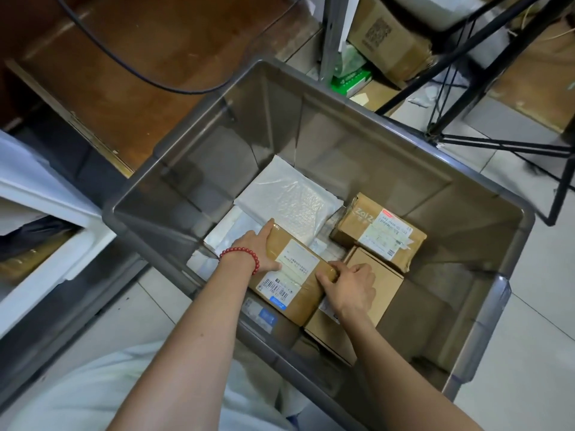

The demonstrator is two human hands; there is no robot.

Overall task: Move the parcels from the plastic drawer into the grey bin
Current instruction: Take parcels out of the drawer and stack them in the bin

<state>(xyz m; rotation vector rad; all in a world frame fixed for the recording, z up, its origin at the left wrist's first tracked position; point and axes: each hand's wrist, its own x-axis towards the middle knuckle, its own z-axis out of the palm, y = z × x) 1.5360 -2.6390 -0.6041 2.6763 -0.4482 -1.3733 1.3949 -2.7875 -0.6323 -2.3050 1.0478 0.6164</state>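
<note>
Tiled floor [529, 306], shot from above. The grey bin [342, 144] sits mid-frame and the white plastic drawer [62, 265] is pulled open at the left edge, just beside the bin. Something dark and something brown are in the drawer, can't tell what.

Both hands are inside the bin on one labelled parcel [295, 269], brown cardboard with a white shipping label and barcode facing up.
- Left hand [255, 247]: red bead bracelet [239, 250] on the wrist. Fingers wrap the parcel's left edge, index finger lies along the far corner, thumb sits on the label.
- Right hand [351, 287]: fingers curl over the parcel's right edge and hold it.

The parcel is low in the bin, tilted, and overlaps the white mailers to its left. Can't tell if it is resting on the stack or held just above it.

Also in the bin:
- bubble mailer [289, 197], white, toward the far wall, partly under the held parcel
- printed carton [379, 231], labelled, right of centre, tape torn at one corner
- plain carton [385, 284], under the right hand, touching the printed carton

Background: brown wooden surface [140, 88] top left with a black cable [186, 91] looping across it. Top right has a QR-code box [389, 38], a green pack [351, 79] and black stand legs [497, 147].
</note>
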